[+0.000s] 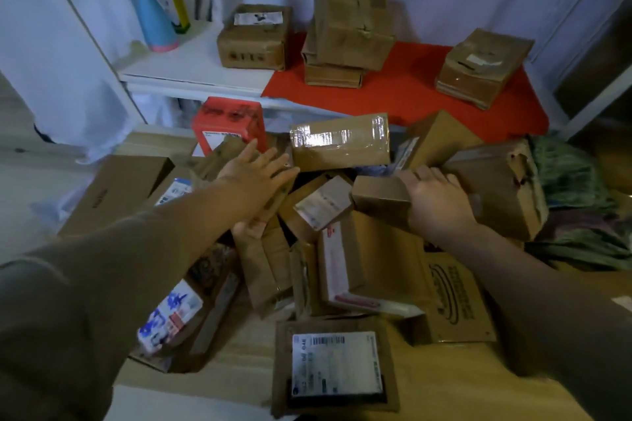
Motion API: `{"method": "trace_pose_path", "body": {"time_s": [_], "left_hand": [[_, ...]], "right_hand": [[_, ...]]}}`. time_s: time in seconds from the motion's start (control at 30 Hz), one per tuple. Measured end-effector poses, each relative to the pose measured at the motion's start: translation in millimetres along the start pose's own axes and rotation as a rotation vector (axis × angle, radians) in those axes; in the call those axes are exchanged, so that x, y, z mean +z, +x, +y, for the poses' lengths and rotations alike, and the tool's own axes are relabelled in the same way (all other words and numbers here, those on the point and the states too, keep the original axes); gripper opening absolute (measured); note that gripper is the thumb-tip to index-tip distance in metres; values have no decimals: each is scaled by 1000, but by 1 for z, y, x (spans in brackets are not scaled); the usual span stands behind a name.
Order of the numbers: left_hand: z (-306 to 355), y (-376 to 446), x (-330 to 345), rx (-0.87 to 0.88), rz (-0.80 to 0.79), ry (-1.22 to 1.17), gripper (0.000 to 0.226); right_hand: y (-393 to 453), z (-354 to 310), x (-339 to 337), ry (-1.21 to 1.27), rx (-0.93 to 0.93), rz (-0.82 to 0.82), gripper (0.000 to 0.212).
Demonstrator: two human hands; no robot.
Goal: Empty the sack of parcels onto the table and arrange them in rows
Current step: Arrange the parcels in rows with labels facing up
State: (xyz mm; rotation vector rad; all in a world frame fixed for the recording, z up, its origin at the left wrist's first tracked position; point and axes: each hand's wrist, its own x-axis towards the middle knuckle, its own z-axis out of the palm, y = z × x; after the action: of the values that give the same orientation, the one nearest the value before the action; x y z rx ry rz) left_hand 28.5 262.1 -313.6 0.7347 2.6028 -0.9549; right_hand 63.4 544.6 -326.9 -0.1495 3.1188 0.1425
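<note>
A heap of several cardboard parcels lies on the wooden table (239, 345). My left hand (254, 171) reaches over the heap with fingers spread and straight, hovering near a red parcel (227, 123) and a taped brown box (340, 142). My right hand (439, 202) grips a small brown box (379, 196) at the heap's middle, fingers curled over its top edge. A flat parcel with a white barcode label (337, 364) lies nearest me. The green woven sack (567, 181) lies crumpled at the right.
Behind the heap a white shelf (191, 68) carries a red cloth (403, 92), three cardboard boxes (254, 37) (349, 15) (484, 67) and a blue and pink cone-shaped object (154, 10). A large flat box (116, 191) sits at the left. White curtains hang behind.
</note>
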Motion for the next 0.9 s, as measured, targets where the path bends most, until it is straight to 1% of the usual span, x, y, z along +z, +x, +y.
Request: {"method": "trace_pose_path", "body": {"time_s": [0.07, 0.13, 0.2, 0.3, 0.37, 0.5, 0.53, 0.6, 0.67, 0.77, 0.83, 0.9], "left_hand": [[-6, 6, 1, 68, -14, -29, 112], [-13, 8, 1, 131, 27, -78, 123], [-21, 3, 0, 119, 96, -203, 125], [-34, -12, -6, -34, 283, -485, 126], [-40, -23, -7, -148, 361, -758, 129], [-41, -40, 6, -402, 447, -1328, 129], [-36, -43, 7, -447, 468, -1442, 128], [-23, -47, 2, -510, 488, -1598, 127], [-7, -45, -16, -522, 504, -1732, 123], [20, -38, -56, -499, 574, -1864, 105], [41, -35, -88, -515, 565, -1984, 92], [63, -29, -112, -496, 514, -2132, 72]], "right_hand": [[0, -7, 0, 33, -7, 35, 63], [1, -12, 0, 59, -15, 62, 64], [5, -15, 0, 72, -21, 89, 64], [10, -17, -6, 67, -11, 150, 58], [15, -18, -12, 79, -21, 212, 53], [20, -21, -24, 162, -34, 319, 49], [18, -19, -27, 190, -39, 339, 47], [10, -11, -32, 240, -44, 364, 47], [-2, 3, -33, 299, -35, 385, 49], [-24, 32, -33, 407, 12, 431, 54], [-41, 51, -33, 488, 65, 453, 57], [-61, 70, -29, 540, 119, 471, 57]]}}
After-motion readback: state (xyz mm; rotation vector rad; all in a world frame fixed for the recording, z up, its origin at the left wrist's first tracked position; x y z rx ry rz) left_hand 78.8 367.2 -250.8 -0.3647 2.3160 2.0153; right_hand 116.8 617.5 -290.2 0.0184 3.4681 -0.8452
